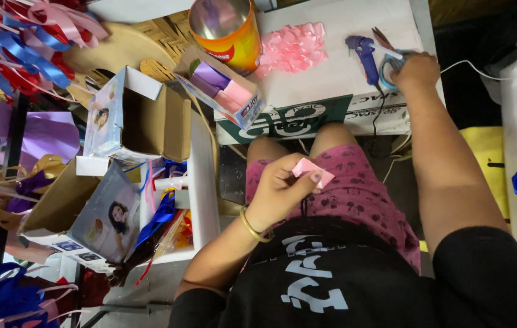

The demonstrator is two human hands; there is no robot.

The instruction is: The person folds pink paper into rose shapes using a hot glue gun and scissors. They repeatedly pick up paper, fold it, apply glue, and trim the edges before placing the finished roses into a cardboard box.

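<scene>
**Pink ribbon piece pinched over the lap, other hand out at the glue gun**

From my remote seat, looking down through the head camera, I see the left hand (280, 191) raised over the lap, just above the pink patterned shorts (356, 188). Its thumb and fingertips are pressed together on a small folded pink ribbon piece (312, 171), which juts out to the right of the fingers. A gold bangle (252, 228) circles that wrist.

The right hand (416, 68) is stretched out to the white box top (343, 73) that serves as a work surface. Its fingers are curled down onto a pair of scissors with light blue handles (389, 61); I cannot tell whether they actually grip them. Just beside that hand, on its left, lies a blue glue gun (365, 54), its cord trailing down over the box edge.

A heap of finished pink ribbon pieces (292, 47) lies on the same box top, left of the glue gun. An orange can (228, 30) stands next to the heap, and an open carton of purple and pink ribbon strips (225, 91) lies tilted below the can.
</scene>
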